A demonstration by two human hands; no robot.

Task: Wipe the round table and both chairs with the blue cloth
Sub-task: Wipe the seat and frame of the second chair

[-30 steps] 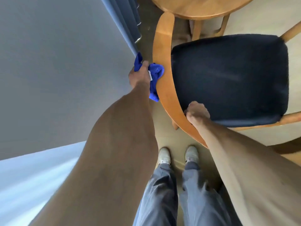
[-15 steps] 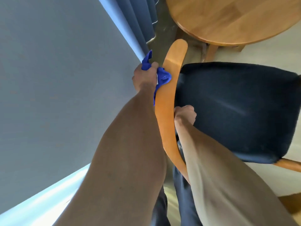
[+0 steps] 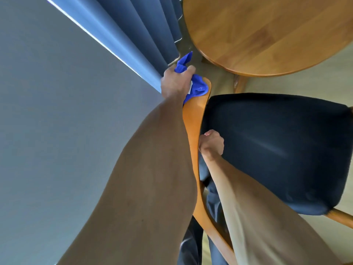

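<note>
Cloth (image 3: 196, 87) first: it is bunched in my left hand (image 3: 176, 84), fingers curled round it, and pressed on the far tip of the chair's (image 3: 277, 150) curved wooden backrest (image 3: 193, 131), close to the curtain (image 3: 152, 29). My right hand (image 3: 211, 143) is closed in a fist at the inner side of the backrest, against the dark seat; I judge it is gripping the rail to steady the chair, but I cannot see the fingers' hold clearly.

To do this step well, I would keep the cloth flat on the wood and wrap it over the rail's edge, so top and outer face are both covered in one pass. Then I would draw it along the whole curve toward me, with steady pressure, while the other hand stops the chair sliding. The tip needs a turn of the wrist, since the cloth bunches there.

Counted here: one cloth, one chair, one table (image 3: 267, 35) just beyond it, two hands. A second chair is not in view, so it remains to be found.
</note>
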